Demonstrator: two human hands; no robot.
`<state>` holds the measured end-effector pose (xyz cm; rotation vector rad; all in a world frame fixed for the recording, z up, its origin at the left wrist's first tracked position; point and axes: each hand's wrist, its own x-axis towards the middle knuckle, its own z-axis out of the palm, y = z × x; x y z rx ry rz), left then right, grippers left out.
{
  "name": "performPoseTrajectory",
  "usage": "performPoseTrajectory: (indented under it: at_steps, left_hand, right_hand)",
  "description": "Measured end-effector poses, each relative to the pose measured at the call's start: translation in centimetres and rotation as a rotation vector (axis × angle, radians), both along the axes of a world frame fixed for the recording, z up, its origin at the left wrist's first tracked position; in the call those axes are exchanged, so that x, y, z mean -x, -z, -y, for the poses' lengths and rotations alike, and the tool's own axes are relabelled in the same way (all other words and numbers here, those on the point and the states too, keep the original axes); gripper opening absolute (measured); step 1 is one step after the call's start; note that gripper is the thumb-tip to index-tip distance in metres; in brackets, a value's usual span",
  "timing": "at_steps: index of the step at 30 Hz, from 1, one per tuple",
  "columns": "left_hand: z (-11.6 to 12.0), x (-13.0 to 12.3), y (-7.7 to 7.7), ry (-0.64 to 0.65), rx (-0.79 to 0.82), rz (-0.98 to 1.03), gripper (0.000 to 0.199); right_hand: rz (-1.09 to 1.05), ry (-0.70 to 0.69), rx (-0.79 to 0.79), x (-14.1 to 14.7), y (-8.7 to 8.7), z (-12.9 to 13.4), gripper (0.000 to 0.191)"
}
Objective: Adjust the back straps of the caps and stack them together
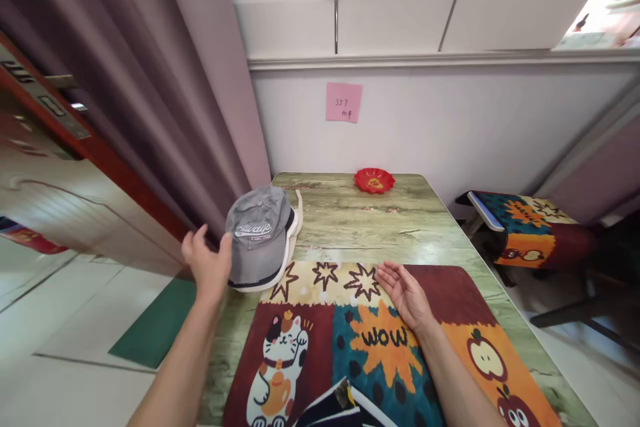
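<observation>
Below, a wood-patterned desk [340, 227], with a printed mat [320, 347] spread flat over the near part. At the desk's left edge, by the mat's far left corner, a grey cap [257, 233], apparently already stacked over other caps [295, 230], to judge by the layered brims. Just beside it, the left hand [207, 270], fingers parted and curved, gripping nothing; contact impossible to tell. Over the mat, the right hand [407, 297], fingers extended, likewise gripping nothing. Nothing lifted; further arranging left to do, hard to say. Toward the far end, a red dish [375, 180], well apart from both hands.
</observation>
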<state>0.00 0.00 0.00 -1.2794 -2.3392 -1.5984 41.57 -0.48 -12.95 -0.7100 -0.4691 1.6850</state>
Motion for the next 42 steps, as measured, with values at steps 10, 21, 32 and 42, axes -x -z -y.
performPoseTrajectory:
  at_steps: [10, 21, 32, 42]
  left_hand:
    - [-10.2, -4.2, -1.9, 0.272, 0.716, -0.519, 0.088]
    - [-10.6, -2.0, 3.0, 0.414, 0.873, -0.561, 0.088]
    - [-9.2, -2.0, 3.1, 0.507, 0.829, -0.561, 0.085]
    - [-9.7, -2.2, 2.8, 0.503, 0.931, -0.583, 0.09]
  right_hand:
    - [-0.016, 0.004, -0.018, -0.2, 0.1, 0.1, 0.025]
    - [0.01, 0.001, -0.037, -0.2, 0.3, 0.4, 0.023]
    - [0.035, 0.046, -0.034, -0.1, 0.2, 1.0, 0.022]
    - [-0.042, 0.044, -0.058, -0.3, -0.2, 1.0, 0.017]
